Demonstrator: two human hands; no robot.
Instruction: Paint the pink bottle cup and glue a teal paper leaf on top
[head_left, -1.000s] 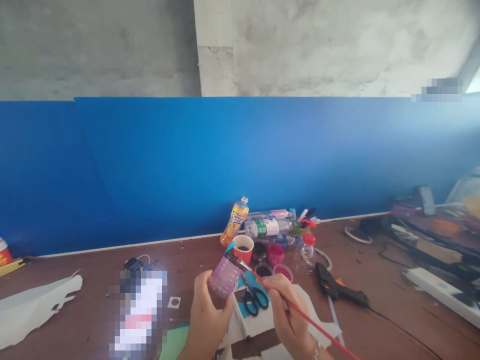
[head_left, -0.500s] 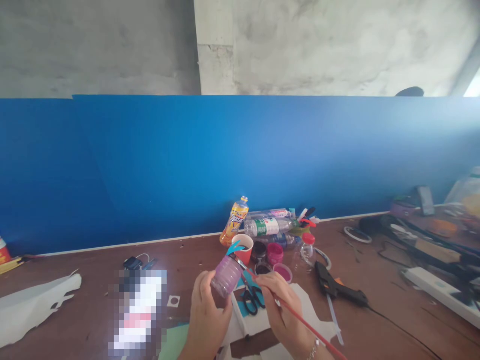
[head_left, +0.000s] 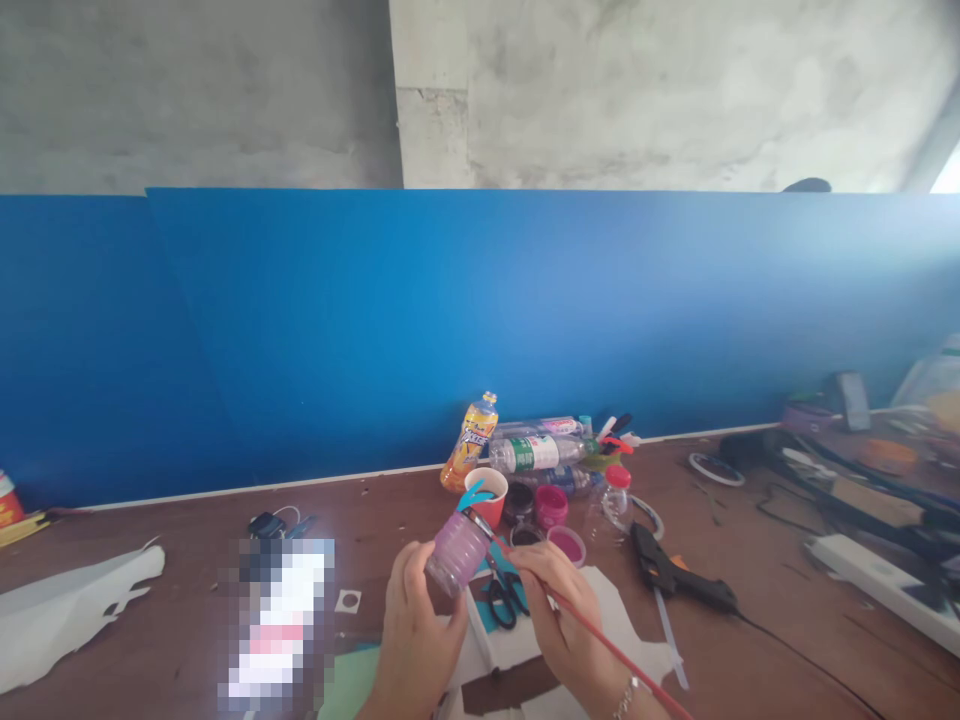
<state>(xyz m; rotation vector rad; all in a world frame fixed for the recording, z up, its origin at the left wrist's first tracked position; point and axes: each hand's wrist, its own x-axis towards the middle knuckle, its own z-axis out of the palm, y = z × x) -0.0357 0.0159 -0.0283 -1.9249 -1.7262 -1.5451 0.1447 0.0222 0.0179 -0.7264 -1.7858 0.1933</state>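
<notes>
My left hand (head_left: 421,615) is closed around a clear plastic bottle piece (head_left: 457,552) coated with purple paint, held tilted above the table. My right hand (head_left: 559,600) grips a red-handled paintbrush (head_left: 604,640). The brush tip meets the upper right edge of the purple piece. Blue leaf-like strips (head_left: 472,496) show just above that piece. Below and between the hands, black-handled scissors (head_left: 504,600) lie on blue and white paper. Behind them stand a red paper cup (head_left: 491,505), a magenta paint jar (head_left: 551,507), a dark paint jar (head_left: 518,503) and a magenta-stained lid (head_left: 567,545).
Several plastic bottles (head_left: 536,453) lie near the blue partition (head_left: 337,330), beside an upright orange drink bottle (head_left: 469,445). A black glue gun (head_left: 675,570) with its cord lies to the right. Cut white paper (head_left: 75,620) is at left, near a blurred-out bright object (head_left: 274,630).
The purple bottle piece has shifted very slightly right and turned a little in my left hand. The brush stays at its edge, and the things on the table are unmoved.
</notes>
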